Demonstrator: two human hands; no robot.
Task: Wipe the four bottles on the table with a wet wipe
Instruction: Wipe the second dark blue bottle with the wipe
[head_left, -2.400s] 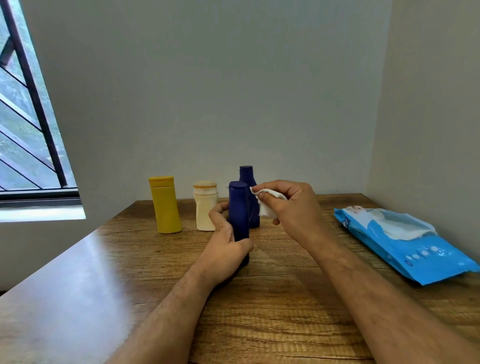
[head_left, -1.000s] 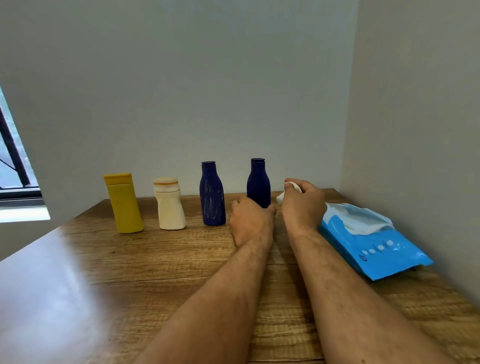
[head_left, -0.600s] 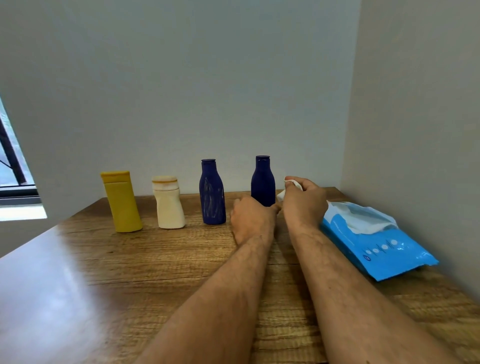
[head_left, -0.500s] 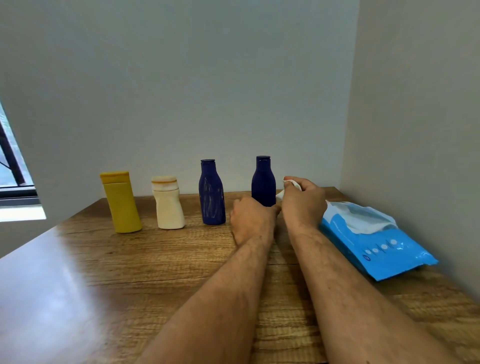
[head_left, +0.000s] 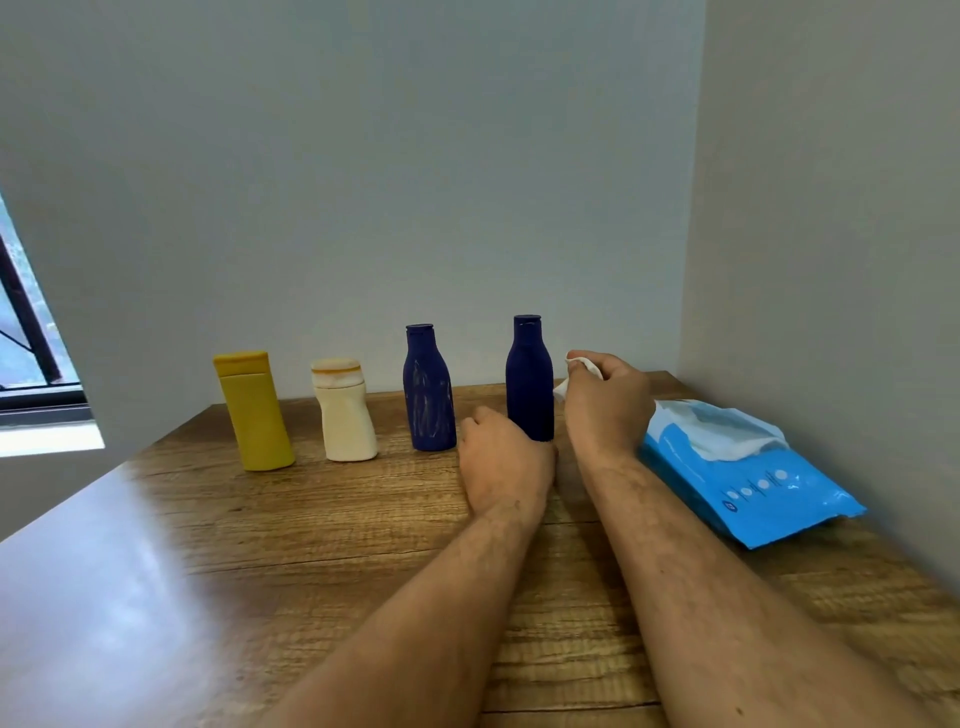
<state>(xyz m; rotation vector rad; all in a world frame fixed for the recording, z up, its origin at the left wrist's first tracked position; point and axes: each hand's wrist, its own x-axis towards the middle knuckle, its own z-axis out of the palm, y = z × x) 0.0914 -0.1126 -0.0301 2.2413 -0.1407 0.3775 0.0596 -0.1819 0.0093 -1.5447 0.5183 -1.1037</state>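
Observation:
Four bottles stand upright in a row near the back wall: a yellow bottle (head_left: 254, 413), a cream bottle (head_left: 344, 411), a streaked dark blue bottle (head_left: 428, 389) and a second dark blue bottle (head_left: 529, 379) at the right. My left hand (head_left: 501, 460) rests at the base of the right blue bottle, its fingers hidden behind the knuckles. Just right of that bottle, my right hand (head_left: 608, 405) pinches a crumpled white wet wipe (head_left: 582, 371).
A blue pack of wet wipes (head_left: 748, 483) lies open at the right, against the side wall (head_left: 831, 260). The wooden table (head_left: 311, 545) runs to the back wall. A window (head_left: 26, 353) is at the far left.
The blue bottle that my hands held near the table's middle now stands in the row at the right. Over the last second both hands have barely moved.

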